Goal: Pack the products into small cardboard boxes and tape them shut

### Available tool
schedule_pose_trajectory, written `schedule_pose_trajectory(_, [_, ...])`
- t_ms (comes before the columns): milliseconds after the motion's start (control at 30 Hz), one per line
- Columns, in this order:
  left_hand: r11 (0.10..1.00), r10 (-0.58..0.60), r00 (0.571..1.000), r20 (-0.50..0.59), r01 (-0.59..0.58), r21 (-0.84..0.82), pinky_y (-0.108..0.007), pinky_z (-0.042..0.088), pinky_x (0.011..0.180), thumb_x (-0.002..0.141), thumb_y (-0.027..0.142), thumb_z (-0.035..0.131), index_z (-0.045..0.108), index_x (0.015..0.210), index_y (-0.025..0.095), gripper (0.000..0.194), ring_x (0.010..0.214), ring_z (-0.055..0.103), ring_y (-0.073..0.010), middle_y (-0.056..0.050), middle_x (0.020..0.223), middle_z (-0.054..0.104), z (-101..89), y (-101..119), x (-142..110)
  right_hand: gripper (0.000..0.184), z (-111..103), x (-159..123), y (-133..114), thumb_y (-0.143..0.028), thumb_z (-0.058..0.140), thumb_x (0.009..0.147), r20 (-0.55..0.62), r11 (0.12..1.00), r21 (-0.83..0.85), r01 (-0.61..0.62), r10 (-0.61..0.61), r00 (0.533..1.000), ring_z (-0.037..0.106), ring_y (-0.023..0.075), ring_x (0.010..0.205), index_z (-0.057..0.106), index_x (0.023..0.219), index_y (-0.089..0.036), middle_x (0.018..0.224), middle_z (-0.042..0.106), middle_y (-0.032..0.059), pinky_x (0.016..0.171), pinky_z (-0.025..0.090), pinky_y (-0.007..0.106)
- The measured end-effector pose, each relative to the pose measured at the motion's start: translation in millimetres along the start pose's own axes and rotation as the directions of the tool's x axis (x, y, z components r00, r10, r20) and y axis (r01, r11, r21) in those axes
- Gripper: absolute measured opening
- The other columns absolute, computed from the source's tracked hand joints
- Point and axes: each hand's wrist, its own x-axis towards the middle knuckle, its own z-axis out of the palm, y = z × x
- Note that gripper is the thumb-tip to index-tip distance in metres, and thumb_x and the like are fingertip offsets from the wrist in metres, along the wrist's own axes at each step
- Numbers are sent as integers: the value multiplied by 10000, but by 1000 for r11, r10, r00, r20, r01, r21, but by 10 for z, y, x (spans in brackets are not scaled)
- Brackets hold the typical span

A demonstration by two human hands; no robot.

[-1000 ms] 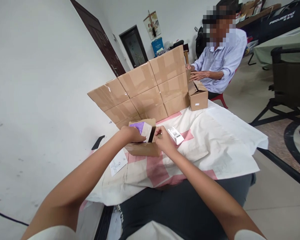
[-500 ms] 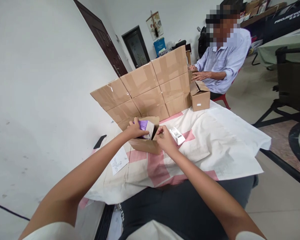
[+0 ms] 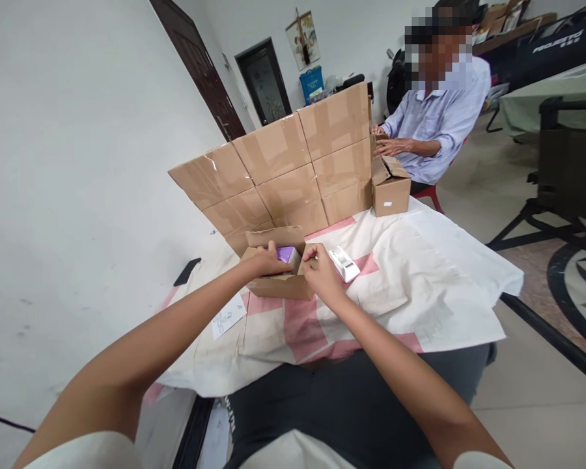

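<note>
An open cardboard box (image 3: 280, 286) stands on the cloth-covered table in front of me. My left hand (image 3: 268, 259) reaches into it, fingers closed round a purple and white package (image 3: 287, 254) that sits mostly below the rim. At the box's right side my right hand (image 3: 317, 266) has its thumb and fingers pinched together by a flap; whether it grips the flap's edge I cannot make out. Just right of that hand a white device with a grey panel (image 3: 343, 264) lies on the cloth.
A tall taped cardboard panel (image 3: 288, 169) rises behind the box. Right of it stands a smaller cardboard box (image 3: 391, 194), with a seated person (image 3: 432, 124) whose hands are behind it. A drawn-on paper sheet (image 3: 228, 317) and a dark flat object (image 3: 188, 271) lie left.
My left hand has lowered the purple and white package deeper into the cardboard box. My right hand stays at the box's right side. The view has shifted slightly.
</note>
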Motion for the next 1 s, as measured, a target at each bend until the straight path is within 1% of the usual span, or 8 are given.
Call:
schedule_pose_trajectory(200, [976,198,969,145,-181,-120,-438,489,1015,676,837,626,415,1470,192,1044,1324,579,-391,-207,1523,544,-157,-111,109,213,-33,20,-2,-149,481,688,-8,1000,-11,12,-12,1000,564,206,867,461,873,-254,865,562,9,786,455,333])
schedule_pose_trajectory(300, [954,265,964,-6,-263,-147,-385,491,1025,749,774,602,564,1336,208,816,1300,602,-340,-145,1444,632,-271,-368,258,206,-41,41,12,-156,484,686,-10,1000,-1,13,-13,1000,565,205,872,461,866,-253,874,560,14,789,463,333])
schedule_pose_trajectory(400, [983,161,977,-139,-171,-63,-434,427,1117,763,671,642,560,1364,199,769,1405,513,-375,-180,1489,590,-277,-632,387,205,-91,71,-2,-154,490,694,-13,999,5,33,-33,999,572,200,879,465,873,-251,909,570,25,775,469,320])
schedule_pose_trajectory(567, [965,123,991,49,-108,-237,-375,509,1021,720,731,685,413,1501,166,1002,1306,612,-327,-194,1489,585,-62,-887,389,450,-262,137,-78,-254,615,821,-116,992,-17,125,-126,985,582,172,800,467,1246,-261,1155,582,62,736,481,325])
schedule_pose_trajectory(667, [879,197,979,44,-156,-451,-315,547,957,790,790,593,447,1486,224,909,1252,652,-259,-120,1415,656,120,-953,370,409,-358,189,-59,-483,541,971,147,978,-53,203,-194,970,632,217,870,520,1316,-265,972,646,37,936,479,417])
schedule_pose_trajectory(800, [682,244,970,-2,-173,-711,-352,564,978,875,895,264,474,1491,263,907,1221,675,-245,-98,1339,705,329,-1066,401,660,-415,246,93,-762,291,985,512,954,-84,288,-206,834,664,276,976,707,1138,-272,919,708,53,1161,318,542])
schedule_pose_trajectory(933, [373,305,929,-211,-320,-871,-398,490,1124,900,860,40,322,1605,275,959,1437,528,-254,-103,1568,542,576,-1177,426,616,-349,258,294,-722,580,897,378,945,-75,318,-268,886,545,325,1326,620,1335,-291,1355,630,115,1198,345,514])
schedule_pose_trajectory(1000, [339,291,910,-295,-386,-858,-405,481,1132,865,852,-99,271,1615,260,1025,1474,486,-247,-118,1622,472,743,-1184,424,541,-284,253,375,-566,637,918,232,953,-121,277,-244,942,471,302,1417,587,1376,-282,1458,551,117,1237,319,500])
